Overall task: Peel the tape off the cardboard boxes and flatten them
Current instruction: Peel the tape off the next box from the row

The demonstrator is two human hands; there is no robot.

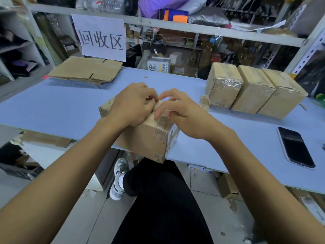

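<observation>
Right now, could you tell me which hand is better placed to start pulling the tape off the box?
Probably the left hand: its fingertips pinch at the seam on the box, while the right hand lies flatter, steadying the taped corner.

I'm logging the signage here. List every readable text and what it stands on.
"回收区": paper sign hanging from the shelf rail, above the flattened cardboard.
White box behind the table: round logo and small print, too blurred to read.
Held box: side print unreadable.
</observation>
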